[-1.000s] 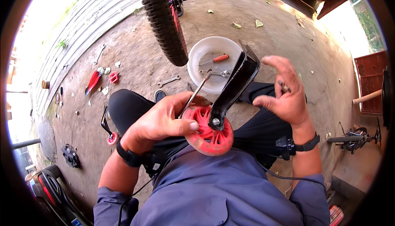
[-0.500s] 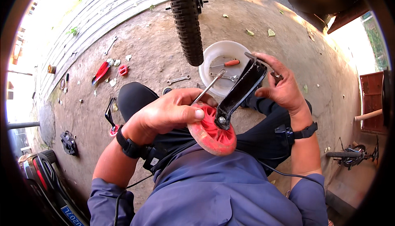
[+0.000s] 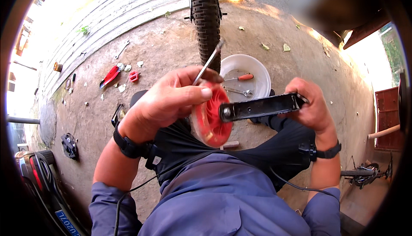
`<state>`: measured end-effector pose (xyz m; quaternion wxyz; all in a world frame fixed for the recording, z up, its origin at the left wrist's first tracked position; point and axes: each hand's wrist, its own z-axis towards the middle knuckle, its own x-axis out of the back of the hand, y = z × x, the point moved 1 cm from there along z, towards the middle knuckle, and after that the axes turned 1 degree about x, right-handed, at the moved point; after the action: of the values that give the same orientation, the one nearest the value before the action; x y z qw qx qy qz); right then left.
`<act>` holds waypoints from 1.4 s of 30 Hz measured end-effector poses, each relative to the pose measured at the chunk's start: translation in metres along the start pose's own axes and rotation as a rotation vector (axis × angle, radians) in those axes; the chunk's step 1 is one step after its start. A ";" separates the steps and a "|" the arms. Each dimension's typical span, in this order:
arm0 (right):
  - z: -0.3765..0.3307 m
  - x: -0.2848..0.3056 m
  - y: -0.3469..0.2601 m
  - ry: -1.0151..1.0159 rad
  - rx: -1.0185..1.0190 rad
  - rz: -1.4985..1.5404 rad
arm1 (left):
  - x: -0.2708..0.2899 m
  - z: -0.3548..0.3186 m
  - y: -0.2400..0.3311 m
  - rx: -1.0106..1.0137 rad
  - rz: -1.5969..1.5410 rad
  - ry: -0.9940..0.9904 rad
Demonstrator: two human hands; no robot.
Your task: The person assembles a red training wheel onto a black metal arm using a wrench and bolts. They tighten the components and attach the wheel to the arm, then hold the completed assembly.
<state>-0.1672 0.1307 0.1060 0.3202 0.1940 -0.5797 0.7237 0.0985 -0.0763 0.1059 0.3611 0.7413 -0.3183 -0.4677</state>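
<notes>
A small red wheel (image 3: 216, 122) with scuffed edges is held up in front of my body. My left hand (image 3: 169, 94) is closed on its rim, thumb on the near side. From the same hand a slim silver metal tool (image 3: 209, 62) sticks up; its lower end is hidden. A black metal bracket (image 3: 262, 108) is bolted at the wheel's hub and reaches out to the right, almost level. My right hand (image 3: 311, 107) is wrapped round the bracket's far end, its fingertips partly hidden behind it.
Beyond my hands stands a knobbly bicycle tyre (image 3: 205, 21). A white tub (image 3: 262, 70) beside it holds a red-handled screwdriver (image 3: 245, 77) and wrenches (image 3: 238, 91). On the ground to the left lie a red pedal (image 3: 134, 76), a red-and-black part (image 3: 110, 76) and a wrench (image 3: 122, 50).
The bracket has swung down from a steep slant to nearly level, and my right hand has come lower and closed round its end. The wheel has turned and moved slightly left.
</notes>
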 end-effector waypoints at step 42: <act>0.008 0.067 -0.062 0.777 -0.038 -0.658 | -0.054 0.043 -0.117 -0.219 0.375 0.215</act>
<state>-0.1729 0.1467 0.1960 0.7266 0.0768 -0.3389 0.5927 0.0551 0.0201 0.0199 0.5517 0.6711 -0.3576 -0.3428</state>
